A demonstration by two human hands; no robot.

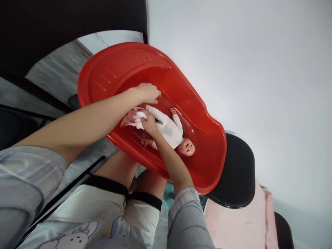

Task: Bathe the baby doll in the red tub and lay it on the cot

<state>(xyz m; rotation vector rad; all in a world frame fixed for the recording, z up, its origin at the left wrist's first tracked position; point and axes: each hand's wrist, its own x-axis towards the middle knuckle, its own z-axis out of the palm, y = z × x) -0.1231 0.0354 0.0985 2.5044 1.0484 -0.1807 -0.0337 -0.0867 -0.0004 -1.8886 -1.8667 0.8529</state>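
A baby doll [169,133] in white clothing lies face up in a red tub [204,138], its head towards the lower right. My right hand [149,123] has its fingers closed on a bunched white and pink cloth [133,118] at the doll's leg end. Above it, my left hand [149,93] reaches over the tub's inside beside the doll's leg, its fingers bent downward. What those fingertips touch is hidden. One of the doll's arms points up and the other lies out towards the near wall of the tub.
A black chair seat [237,173] shows under the tub's right end. Pink fabric [236,221] lies at the lower right. A white wall [246,62] borders the tub, and a dark chair back [64,24] stands upper left.
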